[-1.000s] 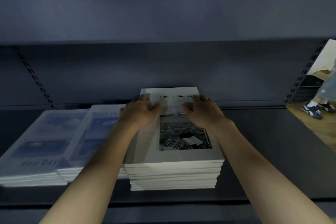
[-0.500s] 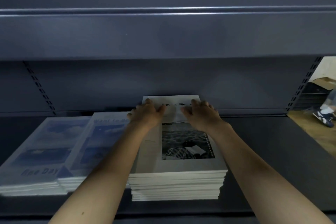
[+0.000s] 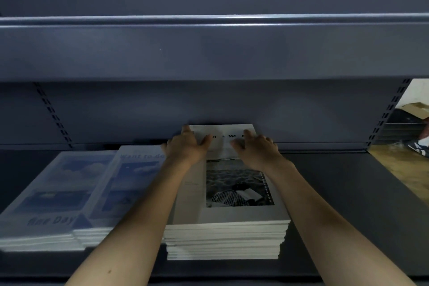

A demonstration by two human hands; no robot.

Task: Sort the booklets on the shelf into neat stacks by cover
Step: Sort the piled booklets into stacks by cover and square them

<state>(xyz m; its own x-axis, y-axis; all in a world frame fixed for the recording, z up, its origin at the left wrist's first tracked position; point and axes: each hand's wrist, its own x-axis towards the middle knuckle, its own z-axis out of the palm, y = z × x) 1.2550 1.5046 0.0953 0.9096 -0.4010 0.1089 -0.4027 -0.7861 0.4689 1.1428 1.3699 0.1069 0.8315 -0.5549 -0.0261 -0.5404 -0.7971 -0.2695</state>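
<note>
A tall stack of white booklets with a black-and-white photo cover [image 3: 234, 193] sits mid-shelf, its top copy reaching the back panel. My left hand [image 3: 188, 147] lies flat on the top booklet's far left part, fingers at its back edge. My right hand [image 3: 257, 150] rests flat on the far right part, beside the title. Left of this stack lie two lower stacks with blue sky covers: "Want to" [image 3: 130, 183] and "One Day" [image 3: 51, 195], the first overlapping the second.
The dark grey metal shelf [image 3: 336, 193] runs bare to the right of the stacks. A shelf above [image 3: 209, 49] overhangs close over my hands. At the far right, a wooden floor [image 3: 404, 169] and someone's shoe [image 3: 420, 146] show past the upright.
Both hands slid slightly farther back along the top booklet toward the rear panel. The view tilted so the shelf sits lower in the frame.
</note>
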